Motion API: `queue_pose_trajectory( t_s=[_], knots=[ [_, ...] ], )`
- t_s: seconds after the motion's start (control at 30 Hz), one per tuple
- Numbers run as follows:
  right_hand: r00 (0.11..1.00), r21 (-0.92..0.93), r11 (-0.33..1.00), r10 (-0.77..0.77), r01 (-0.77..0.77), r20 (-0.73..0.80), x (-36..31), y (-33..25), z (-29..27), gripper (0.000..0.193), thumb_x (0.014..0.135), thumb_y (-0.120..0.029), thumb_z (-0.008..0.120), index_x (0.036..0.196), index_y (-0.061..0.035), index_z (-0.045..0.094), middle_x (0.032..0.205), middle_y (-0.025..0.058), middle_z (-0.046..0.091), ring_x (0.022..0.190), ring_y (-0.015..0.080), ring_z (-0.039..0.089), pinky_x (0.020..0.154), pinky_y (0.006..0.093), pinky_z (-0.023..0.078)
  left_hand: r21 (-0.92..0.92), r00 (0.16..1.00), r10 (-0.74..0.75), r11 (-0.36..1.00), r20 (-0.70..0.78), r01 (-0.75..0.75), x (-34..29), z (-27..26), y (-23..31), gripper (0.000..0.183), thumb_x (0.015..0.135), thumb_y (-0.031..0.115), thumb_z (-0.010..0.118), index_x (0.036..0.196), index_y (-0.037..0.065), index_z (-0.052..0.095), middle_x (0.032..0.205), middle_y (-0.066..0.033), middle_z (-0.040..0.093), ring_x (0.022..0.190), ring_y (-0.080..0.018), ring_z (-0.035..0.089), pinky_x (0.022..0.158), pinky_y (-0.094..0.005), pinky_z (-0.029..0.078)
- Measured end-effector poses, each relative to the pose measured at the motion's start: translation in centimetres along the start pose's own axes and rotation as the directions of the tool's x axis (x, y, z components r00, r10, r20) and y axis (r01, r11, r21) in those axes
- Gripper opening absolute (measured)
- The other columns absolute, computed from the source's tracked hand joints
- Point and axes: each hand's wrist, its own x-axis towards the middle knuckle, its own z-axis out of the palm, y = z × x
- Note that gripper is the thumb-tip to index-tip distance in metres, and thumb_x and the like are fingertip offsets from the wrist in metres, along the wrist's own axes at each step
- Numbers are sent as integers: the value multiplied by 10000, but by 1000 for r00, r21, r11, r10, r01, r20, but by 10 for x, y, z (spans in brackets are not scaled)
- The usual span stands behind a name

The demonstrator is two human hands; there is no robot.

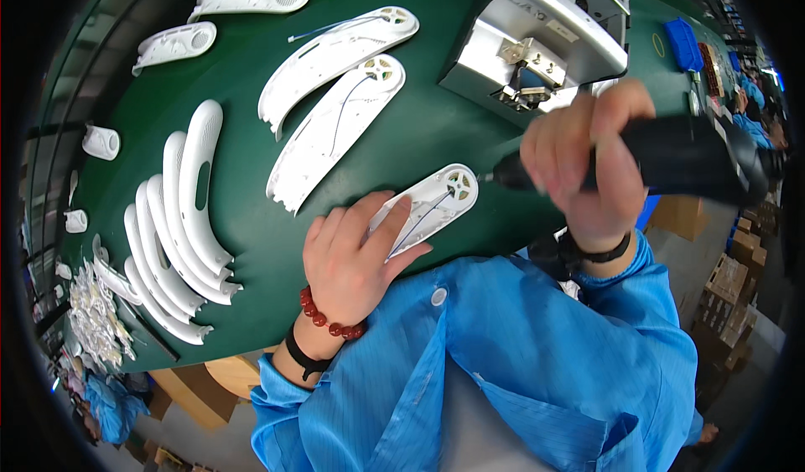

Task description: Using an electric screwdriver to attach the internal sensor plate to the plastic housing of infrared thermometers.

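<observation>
My left hand point(348, 258) lies over a curved white plastic shell point(428, 194), fingers curled across it and the thumb along its near edge, pressing it to the green table. At the shell's uncovered end sits a round part with a cross-shaped frame point(459, 185), and a thin dark wire runs from there back under the hand. My right hand point(587, 158), slightly blurred, grips a black electric screwdriver point(692, 160) held nearly level. Its tip points left, close to the shell's round end; whether they touch I cannot tell.
Two similar shells point(340, 132) with wires lie beyond my left hand. Several smooth white shells point(201, 195) nest at the left, near a pile of small bagged parts point(96, 321). A metal-cased machine point(537, 40) stands at the back right. A blue bin point(684, 44) is farther right.
</observation>
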Motion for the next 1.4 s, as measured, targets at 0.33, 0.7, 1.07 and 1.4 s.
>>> queue_pose_trajectory(
  t_s=[0.33, 0.7, 1.07, 1.4],
  knots=[
    [986, -6, 986, 164, -164, 2, -28, 3, 22, 280, 893, -231, 670, 960, -99, 432, 643, 35, 519, 531, 150, 496, 502, 297, 416, -16, 1000, -2, 1000, -15, 1, -1, 0, 0, 541, 615, 324, 811, 1088, 94, 682, 1071, -42, 654, 781, -218, 584, 666, -337, 432],
    [989, -71, 989, 136, -133, 50, -33, 13, 20, 264, 881, -169, 672, 940, -85, 429, 649, 40, 526, 547, 146, 518, 518, 304, 438, -7, 1000, 12, 1000, -2, -12, 2, -1, 1, 537, 625, 337, 803, 1088, 93, 683, 1073, -40, 655, 768, -217, 581, 661, -340, 426],
    [975, -178, 984, 68, -30, 211, -21, -2, 11, 231, 801, -70, 721, 888, -64, 507, 636, 63, 577, 533, 192, 555, 488, 326, 462, -6, 1000, -15, 1000, -1, 15, 1, -4, 3, 521, 627, 321, 801, 1076, 85, 685, 1089, -45, 656, 781, -224, 577, 657, -344, 420],
    [954, -302, 910, -299, 284, -3, 42, -17, -29, 118, 918, -50, 519, 980, 18, 446, 641, 104, 560, 532, 159, 532, 519, 314, 482, -10, 999, -6, 1000, -35, 6, 2, -1, 3, 527, 614, 312, 814, 1074, 88, 687, 1073, -44, 660, 758, -219, 573, 653, -343, 420]
  ],
)
